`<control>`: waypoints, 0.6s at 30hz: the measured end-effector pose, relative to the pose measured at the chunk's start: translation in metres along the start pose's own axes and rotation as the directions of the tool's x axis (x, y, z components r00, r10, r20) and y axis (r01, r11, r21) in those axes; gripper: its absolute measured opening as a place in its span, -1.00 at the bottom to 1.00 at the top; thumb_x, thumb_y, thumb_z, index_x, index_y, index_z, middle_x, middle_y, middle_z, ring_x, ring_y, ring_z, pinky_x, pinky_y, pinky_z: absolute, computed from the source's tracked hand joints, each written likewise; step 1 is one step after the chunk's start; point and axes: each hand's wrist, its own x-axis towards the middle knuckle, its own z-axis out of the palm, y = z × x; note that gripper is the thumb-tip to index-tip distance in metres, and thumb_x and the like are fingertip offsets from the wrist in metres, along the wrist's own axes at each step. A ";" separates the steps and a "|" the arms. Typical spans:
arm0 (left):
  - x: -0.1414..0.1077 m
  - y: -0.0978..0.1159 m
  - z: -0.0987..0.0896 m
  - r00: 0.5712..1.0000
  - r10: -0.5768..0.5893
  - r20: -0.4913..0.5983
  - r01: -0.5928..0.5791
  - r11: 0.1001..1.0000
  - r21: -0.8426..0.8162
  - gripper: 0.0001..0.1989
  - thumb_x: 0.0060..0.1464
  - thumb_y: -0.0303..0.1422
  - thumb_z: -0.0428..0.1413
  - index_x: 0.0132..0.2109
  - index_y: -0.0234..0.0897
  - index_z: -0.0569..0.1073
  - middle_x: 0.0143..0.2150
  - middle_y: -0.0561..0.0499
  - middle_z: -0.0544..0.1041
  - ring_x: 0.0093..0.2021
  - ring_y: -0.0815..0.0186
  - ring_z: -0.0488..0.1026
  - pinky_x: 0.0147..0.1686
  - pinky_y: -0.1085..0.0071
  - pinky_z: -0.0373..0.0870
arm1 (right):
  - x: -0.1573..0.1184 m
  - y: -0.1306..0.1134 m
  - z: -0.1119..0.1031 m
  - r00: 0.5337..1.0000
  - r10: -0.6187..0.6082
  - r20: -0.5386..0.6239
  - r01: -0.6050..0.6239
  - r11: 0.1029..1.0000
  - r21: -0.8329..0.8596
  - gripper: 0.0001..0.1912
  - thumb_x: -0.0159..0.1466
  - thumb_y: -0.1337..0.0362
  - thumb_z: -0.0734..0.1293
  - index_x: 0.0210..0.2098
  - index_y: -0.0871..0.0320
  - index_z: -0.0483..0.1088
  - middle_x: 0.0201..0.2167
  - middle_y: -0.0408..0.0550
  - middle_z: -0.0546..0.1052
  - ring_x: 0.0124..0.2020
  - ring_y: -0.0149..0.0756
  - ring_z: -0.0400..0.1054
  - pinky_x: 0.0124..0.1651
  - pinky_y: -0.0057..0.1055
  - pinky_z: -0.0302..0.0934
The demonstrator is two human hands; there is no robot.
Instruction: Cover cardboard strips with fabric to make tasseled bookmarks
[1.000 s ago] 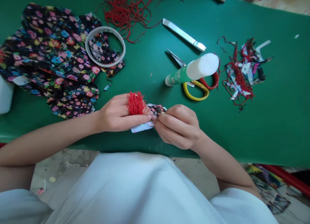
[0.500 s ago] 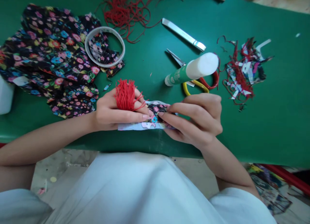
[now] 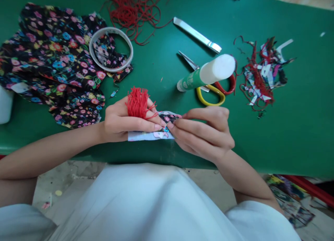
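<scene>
My left hand (image 3: 122,119) is closed round a bundle of red yarn (image 3: 138,102), whose cut ends stick up like a tassel. Its thumb and fingertips also pinch a strip of black floral fabric (image 3: 171,118). The strip lies over a light blue printed piece (image 3: 146,136) along the near side. My right hand (image 3: 205,131) grips the right part of the strip between thumb and fingers. The fingertips of both hands almost meet over the strip. What lies beneath the palms is hidden.
Beyond my hands stands a glue stick (image 3: 206,73), with scissors (image 3: 211,95) behind it. A silver-white cutter (image 3: 197,35), a tape roll (image 3: 91,49), black floral fabric (image 3: 52,60), tangled red yarn (image 3: 130,15) and scraps (image 3: 264,72) lie on the green table (image 3: 294,140).
My right hand has shifted left along the strip, toward the left fingertips. My left hand has moved slightly right with the red yarn.
</scene>
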 end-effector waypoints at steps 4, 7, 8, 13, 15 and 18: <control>0.001 -0.007 -0.005 0.979 0.200 -0.027 -0.198 0.978 0.070 -0.94 0.13 -0.36 0.25 -0.23 -0.08 0.59 -0.22 0.11 0.70 -0.28 0.31 0.65 -0.12 0.29 0.57 | -0.001 0.009 -0.007 0.997 0.043 0.069 -0.043 0.999 -0.002 -0.93 0.25 0.16 0.43 -0.31 -0.03 0.53 -0.42 -0.19 0.62 -0.34 -0.26 0.46 -0.34 -0.24 0.23; 0.003 -0.009 -0.007 0.963 0.268 0.003 -0.267 0.959 0.095 -0.93 0.13 -0.42 0.25 -0.21 -0.17 0.57 -0.22 0.05 0.70 -0.25 0.31 0.66 -0.11 0.33 0.56 | 0.000 0.011 -0.010 0.998 0.039 0.057 -0.039 0.999 -0.008 -0.98 0.25 0.22 0.43 -0.31 -0.02 0.54 -0.44 -0.22 0.62 -0.37 -0.31 0.47 -0.35 -0.28 0.27; 0.003 -0.009 -0.007 0.958 0.286 0.005 -0.285 0.954 0.097 -0.92 0.13 -0.43 0.26 -0.20 -0.19 0.57 -0.22 0.04 0.70 -0.25 0.32 0.66 -0.11 0.34 0.55 | 0.001 0.010 -0.009 0.999 0.035 0.035 -0.035 0.999 -0.001 -0.98 0.24 0.28 0.43 -0.32 0.01 0.54 -0.45 -0.23 0.61 -0.38 -0.33 0.47 -0.36 -0.30 0.29; -0.003 -0.010 -0.003 0.961 0.273 -0.028 -0.269 0.957 0.110 -0.92 0.22 -0.36 0.17 -0.17 -0.12 0.58 -0.20 0.04 0.70 -0.24 0.32 0.65 -0.12 0.28 0.54 | -0.001 0.001 -0.002 0.997 0.017 -0.069 -0.016 1.000 0.017 -0.88 0.20 0.46 0.42 -0.40 0.12 0.51 -0.47 -0.22 0.58 -0.38 -0.40 0.47 -0.37 -0.40 0.34; -0.004 -0.009 -0.004 0.965 0.260 -0.019 -0.256 0.960 0.115 -0.89 0.24 -0.35 0.15 -0.15 -0.08 0.58 -0.17 0.06 0.70 -0.22 0.30 0.65 -0.12 0.25 0.55 | -0.002 0.000 -0.001 0.995 0.006 -0.099 -0.004 1.000 0.029 -0.87 0.18 0.50 0.43 -0.38 0.15 0.51 -0.45 -0.20 0.59 -0.35 -0.40 0.47 -0.35 -0.41 0.37; -0.002 -0.007 -0.010 0.963 0.268 0.012 -0.267 0.954 0.140 -0.90 0.23 -0.38 0.15 -0.19 -0.13 0.59 -0.20 0.06 0.70 -0.27 0.31 0.65 -0.16 0.27 0.55 | -0.002 0.004 -0.004 0.999 0.040 -0.009 -0.040 0.998 0.050 -0.95 0.25 0.37 0.42 -0.29 0.09 0.52 -0.38 -0.18 0.61 -0.29 -0.36 0.49 -0.29 -0.39 0.41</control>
